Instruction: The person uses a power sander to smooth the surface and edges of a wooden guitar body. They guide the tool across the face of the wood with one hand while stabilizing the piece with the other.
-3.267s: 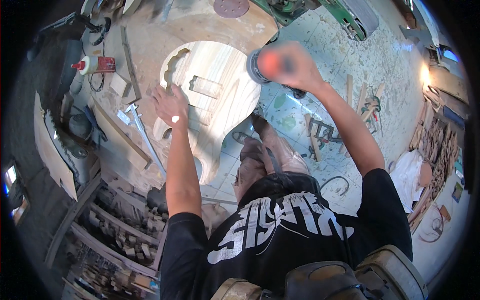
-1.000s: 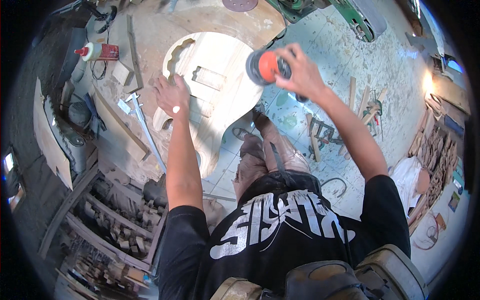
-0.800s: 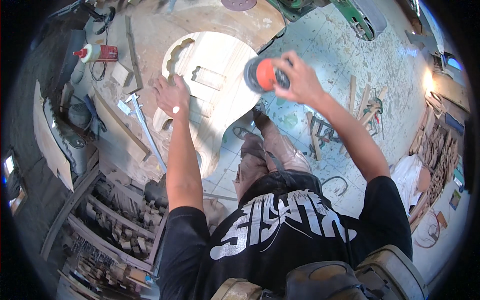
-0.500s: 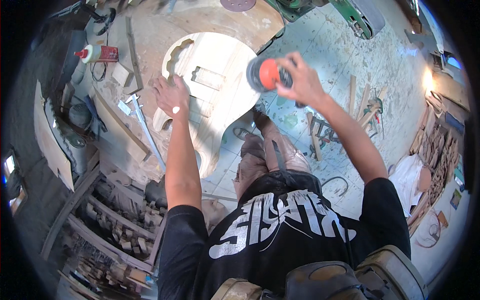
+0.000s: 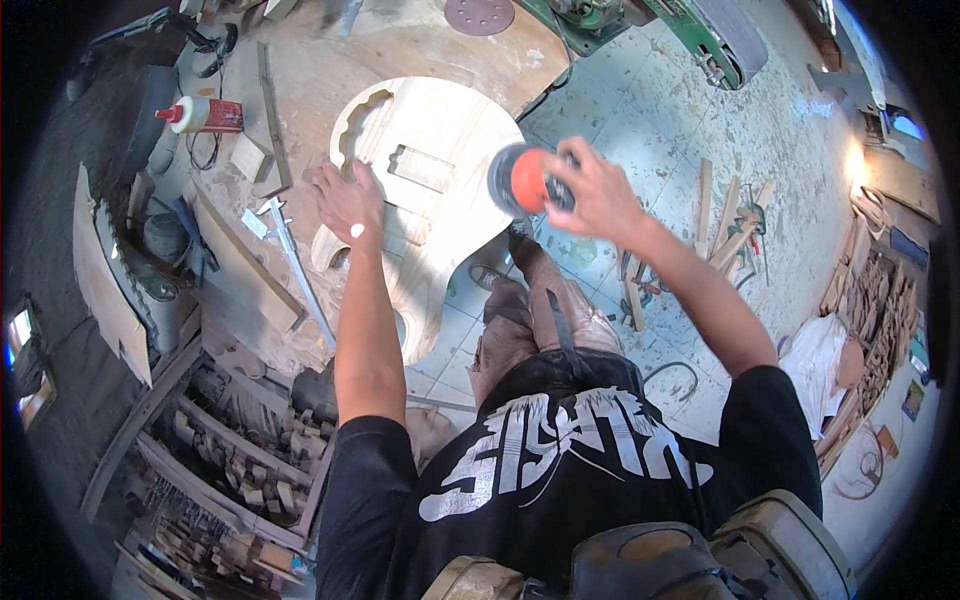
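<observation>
A pale wooden guitar body [image 5: 450, 215] lies on the workbench, with a rectangular pocket cut in its middle and a scalloped hollow near its far left edge. My left hand [image 5: 347, 205] grips its left edge, thumb on the top face and fingers over the side. In my right hand [image 5: 600, 195] is an orange and black power sander [image 5: 528, 180], its round pad tilted against the body's right edge. The right fingers wrap around the tool, slightly blurred by motion. Left of my left hand lies a metal caliper [image 5: 290, 255].
A white and red glue bottle [image 5: 205, 115] and wood offcuts [image 5: 250, 157] lie on the bench [image 5: 300, 60]. At its far edge rests a round sanding disc [image 5: 478, 14]. A green machine [image 5: 715, 45] stands beyond. Clamps and wood strips [image 5: 735, 235] lie on the tiled floor.
My right hand and the sander have moved a little toward me along the guitar body's right edge. My left hand keeps its place on the body. The whole view has shifted slightly.
</observation>
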Motion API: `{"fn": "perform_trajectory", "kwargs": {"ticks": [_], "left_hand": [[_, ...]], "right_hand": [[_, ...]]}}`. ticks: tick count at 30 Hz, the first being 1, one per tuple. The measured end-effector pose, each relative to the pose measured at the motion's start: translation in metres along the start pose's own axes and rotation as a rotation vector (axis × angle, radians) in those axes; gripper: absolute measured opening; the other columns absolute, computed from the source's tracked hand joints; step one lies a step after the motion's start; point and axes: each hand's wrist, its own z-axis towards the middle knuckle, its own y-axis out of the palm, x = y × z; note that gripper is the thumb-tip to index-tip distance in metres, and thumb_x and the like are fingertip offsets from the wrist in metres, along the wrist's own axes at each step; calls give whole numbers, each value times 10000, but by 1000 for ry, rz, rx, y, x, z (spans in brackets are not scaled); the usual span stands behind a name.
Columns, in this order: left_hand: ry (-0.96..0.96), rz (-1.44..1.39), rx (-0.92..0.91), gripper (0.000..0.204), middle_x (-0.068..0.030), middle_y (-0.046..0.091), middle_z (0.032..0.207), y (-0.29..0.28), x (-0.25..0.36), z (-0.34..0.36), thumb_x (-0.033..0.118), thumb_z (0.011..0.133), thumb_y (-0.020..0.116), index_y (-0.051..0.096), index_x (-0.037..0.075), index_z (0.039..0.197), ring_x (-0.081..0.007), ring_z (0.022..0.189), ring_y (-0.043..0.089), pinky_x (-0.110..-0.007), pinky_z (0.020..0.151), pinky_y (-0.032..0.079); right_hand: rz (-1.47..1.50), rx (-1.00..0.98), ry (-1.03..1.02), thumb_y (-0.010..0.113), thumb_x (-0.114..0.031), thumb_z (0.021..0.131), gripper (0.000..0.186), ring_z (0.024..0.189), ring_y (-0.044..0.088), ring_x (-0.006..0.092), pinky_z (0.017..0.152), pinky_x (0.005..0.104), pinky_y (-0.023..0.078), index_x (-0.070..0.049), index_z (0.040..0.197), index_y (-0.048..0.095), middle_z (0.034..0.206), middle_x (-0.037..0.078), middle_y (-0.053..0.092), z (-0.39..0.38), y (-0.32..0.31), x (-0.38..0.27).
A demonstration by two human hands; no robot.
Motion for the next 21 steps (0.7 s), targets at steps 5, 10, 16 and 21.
{"fn": "perform_trajectory", "kwargs": {"ticks": [5,10,16,21], "left_hand": [[2,-17,-3,616,-264,530,1556,-3,5,3,445,1024,521,593,-13,1429,-471,1454,464,-496,1200,396],[-14,-32,-20,616,-240,545,1552,-5,5,2,453,1016,534,603,-9,1417,-466,1447,474,-488,1198,402],[-22,-21,-29,632,-248,524,1570,-1,0,1,457,1005,550,587,-3,1437,-477,1465,454,-484,1215,390],[-12,-7,-16,645,-256,497,1592,0,-5,3,454,1001,557,574,1,1458,-483,1474,443,-486,1212,393]], "right_hand": [[-96,69,-3,767,-324,777,602,1034,690,410,824,506,610,-176,1342,619,1218,167,580,89,-20,51],[-167,-19,-82,780,-320,798,603,1050,691,410,831,520,613,-202,1364,610,1226,169,584,107,-20,24],[-148,-243,-113,858,-246,745,648,1091,654,398,755,488,643,-257,1333,585,1230,151,541,36,-6,-60],[-120,-274,-155,873,-244,738,620,1065,659,382,717,452,649,-250,1288,588,1223,148,550,41,-5,-66]]}}
